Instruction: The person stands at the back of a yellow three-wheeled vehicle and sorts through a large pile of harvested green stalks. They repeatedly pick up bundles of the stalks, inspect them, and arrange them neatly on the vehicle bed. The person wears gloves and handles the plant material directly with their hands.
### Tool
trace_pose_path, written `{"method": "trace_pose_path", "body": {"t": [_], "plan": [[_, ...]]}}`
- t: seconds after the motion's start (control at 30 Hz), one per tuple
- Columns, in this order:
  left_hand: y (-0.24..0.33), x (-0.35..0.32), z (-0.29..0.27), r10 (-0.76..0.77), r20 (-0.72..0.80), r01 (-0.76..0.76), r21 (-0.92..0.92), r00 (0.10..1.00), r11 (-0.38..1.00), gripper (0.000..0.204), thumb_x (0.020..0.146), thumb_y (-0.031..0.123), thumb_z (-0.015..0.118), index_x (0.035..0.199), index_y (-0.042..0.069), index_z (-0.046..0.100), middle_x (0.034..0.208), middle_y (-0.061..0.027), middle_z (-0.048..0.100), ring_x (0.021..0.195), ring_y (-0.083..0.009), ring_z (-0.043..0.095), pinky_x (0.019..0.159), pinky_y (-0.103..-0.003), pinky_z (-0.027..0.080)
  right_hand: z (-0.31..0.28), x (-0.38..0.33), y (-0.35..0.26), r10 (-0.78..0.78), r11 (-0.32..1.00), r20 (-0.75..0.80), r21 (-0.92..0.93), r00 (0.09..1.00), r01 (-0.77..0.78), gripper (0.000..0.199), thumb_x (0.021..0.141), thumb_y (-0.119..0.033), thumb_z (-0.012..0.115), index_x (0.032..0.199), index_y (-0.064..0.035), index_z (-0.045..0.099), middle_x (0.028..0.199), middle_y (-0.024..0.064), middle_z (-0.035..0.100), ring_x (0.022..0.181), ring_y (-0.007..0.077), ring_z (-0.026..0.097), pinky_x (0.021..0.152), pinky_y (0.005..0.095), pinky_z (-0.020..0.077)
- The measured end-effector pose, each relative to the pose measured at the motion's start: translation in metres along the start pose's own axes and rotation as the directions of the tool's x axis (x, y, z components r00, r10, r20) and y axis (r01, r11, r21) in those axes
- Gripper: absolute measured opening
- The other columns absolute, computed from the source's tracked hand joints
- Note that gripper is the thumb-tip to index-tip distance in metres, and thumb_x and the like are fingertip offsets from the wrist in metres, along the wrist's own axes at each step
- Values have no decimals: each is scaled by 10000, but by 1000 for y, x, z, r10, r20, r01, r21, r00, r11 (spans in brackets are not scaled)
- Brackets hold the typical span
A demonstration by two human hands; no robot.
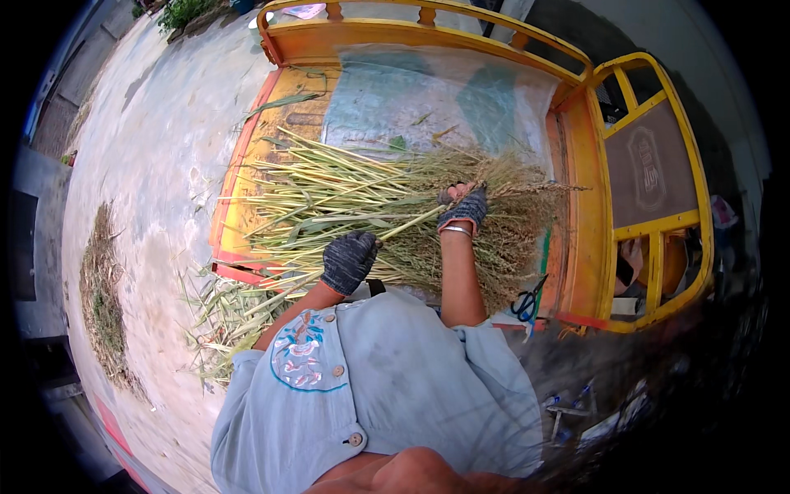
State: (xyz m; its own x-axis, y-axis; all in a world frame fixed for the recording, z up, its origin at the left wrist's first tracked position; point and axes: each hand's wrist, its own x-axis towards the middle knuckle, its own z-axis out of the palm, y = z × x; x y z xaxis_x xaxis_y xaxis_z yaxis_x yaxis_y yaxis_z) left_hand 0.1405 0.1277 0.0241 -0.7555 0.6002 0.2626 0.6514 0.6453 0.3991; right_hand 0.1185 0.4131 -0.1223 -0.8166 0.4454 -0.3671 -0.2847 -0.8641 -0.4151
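Observation:
My left hand [350, 262], in a dark knitted glove, is closed round the lower part of a long green stalk. Further up, near its seed head, the same stalk [409, 222] passes into my right hand [463, 207], which is gloved too, with bare fingertips showing. The stalk slants up to the right between the two fists. Beneath and beyond them lies a thick pile of cut stalks [313, 177]. Their pale ends point left, and their feathery brown-green seed heads [502, 239], like broomcorn, spread to the right.
The pile lies on an orange-yellow cart bed [284, 107] with a plastic sheet [395, 74]. Railings [494, 29] bound its far side and a framed seat back [650, 165] its right. Scissors [524, 309] rest at the near right edge. Stripped leaves [222, 321] heap at left.

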Motion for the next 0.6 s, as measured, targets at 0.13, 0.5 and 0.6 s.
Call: {"method": "trace_pose_path", "body": {"t": [0.13,0.5,0.6], "plan": [[-1,-4,13,-97,-68,88,-128,993,988,200,820,244,543,732,73,600,673,-144,561,623,-337,546,548,-423,424,-24,15,7,-71,990,79,128,994,60,176,873,-268,355,777,-156,450,801,44,429,802,192,438,720,305,305],[-26,0,3,13,-14,-17,-314,1000,949,194,762,216,628,851,43,625,786,-157,605,723,-340,566,628,-405,450,-13,18,-32,-210,949,-173,202,962,243,310,939,-152,297,640,-124,368,568,10,344,487,155,249,478,299,242],[-7,5,-1,50,44,-42,-173,998,984,216,708,207,675,857,60,620,848,-131,606,748,-316,570,630,-384,460,-18,26,-10,-117,967,-191,200,975,155,278,932,-165,295,659,-132,337,603,6,322,538,162,267,529,299,237]]}}
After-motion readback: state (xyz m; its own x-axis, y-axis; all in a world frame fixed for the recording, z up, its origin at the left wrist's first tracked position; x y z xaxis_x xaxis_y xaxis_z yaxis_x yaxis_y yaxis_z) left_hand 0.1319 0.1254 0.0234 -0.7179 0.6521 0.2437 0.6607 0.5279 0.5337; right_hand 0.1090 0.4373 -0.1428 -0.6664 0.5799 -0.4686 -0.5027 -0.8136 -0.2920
